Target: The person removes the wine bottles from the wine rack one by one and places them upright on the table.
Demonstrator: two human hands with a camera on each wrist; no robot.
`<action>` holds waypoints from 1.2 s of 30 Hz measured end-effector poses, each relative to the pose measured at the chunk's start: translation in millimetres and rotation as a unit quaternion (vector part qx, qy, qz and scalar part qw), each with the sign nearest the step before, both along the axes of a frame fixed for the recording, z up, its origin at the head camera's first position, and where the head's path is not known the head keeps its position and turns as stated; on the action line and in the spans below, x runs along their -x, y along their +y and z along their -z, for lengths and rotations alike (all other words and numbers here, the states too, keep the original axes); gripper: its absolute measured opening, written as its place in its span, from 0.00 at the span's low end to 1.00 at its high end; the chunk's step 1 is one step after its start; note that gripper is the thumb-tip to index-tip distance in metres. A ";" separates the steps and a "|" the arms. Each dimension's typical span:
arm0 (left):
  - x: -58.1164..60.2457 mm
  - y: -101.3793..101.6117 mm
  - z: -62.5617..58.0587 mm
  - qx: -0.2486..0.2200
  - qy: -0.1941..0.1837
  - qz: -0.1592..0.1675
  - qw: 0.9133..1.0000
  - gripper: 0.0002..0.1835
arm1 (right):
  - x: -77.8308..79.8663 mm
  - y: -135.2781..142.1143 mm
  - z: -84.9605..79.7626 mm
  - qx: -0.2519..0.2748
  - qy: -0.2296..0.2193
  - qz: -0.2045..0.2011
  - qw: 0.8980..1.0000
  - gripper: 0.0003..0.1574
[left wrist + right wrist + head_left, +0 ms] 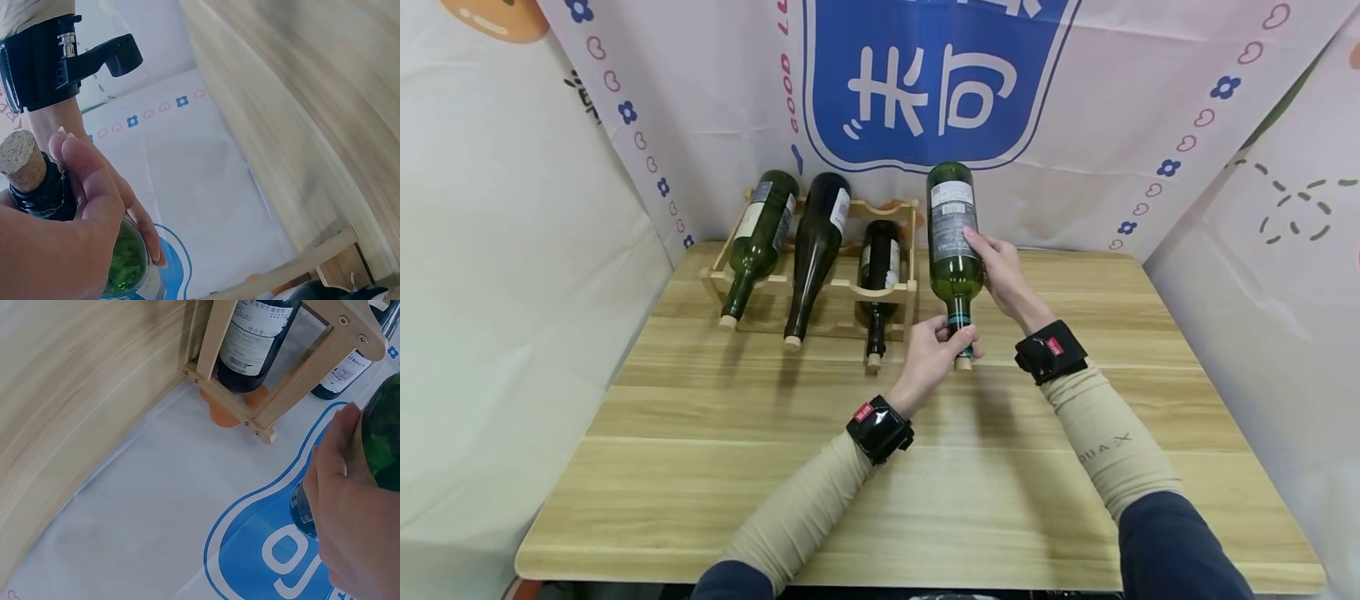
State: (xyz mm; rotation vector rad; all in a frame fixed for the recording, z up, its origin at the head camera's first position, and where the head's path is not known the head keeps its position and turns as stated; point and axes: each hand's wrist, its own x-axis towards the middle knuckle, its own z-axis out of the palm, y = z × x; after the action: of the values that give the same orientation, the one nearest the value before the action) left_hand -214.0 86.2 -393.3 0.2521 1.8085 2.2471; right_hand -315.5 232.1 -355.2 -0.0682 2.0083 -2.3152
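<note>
I hold a green bottle (955, 271) right of centre in the upper half of the head view, just beside the wooden rack (901, 294), neck and cork toward me. My left hand (928, 354) is closed in a pinch at the neck; my right hand (1003, 271) is partly closed round the body, thumb on the grey label (952, 229). The label's print is too small to read.

Three corked bottles (817, 237) lie in the rack, left of centre. In the right wrist view, at upper middle, one racked bottle's white label (250, 337) bears a barcode and the characters "净含量".

On the backdrop (722, 125), top centre, red lettering reads "GOOD LU", then leaves the frame. The blue emblem (827, 100) carries large white characters, upside down. My right sleeve (1105, 433), lower right, shows "UA" and an "X".
</note>
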 end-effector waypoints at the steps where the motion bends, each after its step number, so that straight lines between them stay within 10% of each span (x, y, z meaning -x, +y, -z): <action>1: -0.3 1.3 0.1 0.000 -0.001 0.002 1.000 0.17 | -0.3 1.3 0.2 0.001 0.000 0.000 1.000 0.40; 36: -5.7 36.9 6.4 0.004 -0.005 0.019 1.000 0.09 | -12.4 42.4 6.7 0.000 -0.001 0.002 1.000 0.41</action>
State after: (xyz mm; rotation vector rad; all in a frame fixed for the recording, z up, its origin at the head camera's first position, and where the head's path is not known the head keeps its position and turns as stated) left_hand -208.3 123.1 -399.7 0.2695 1.7925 2.2113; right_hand -303.1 274.5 -361.9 -0.0612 2.0097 -2.3167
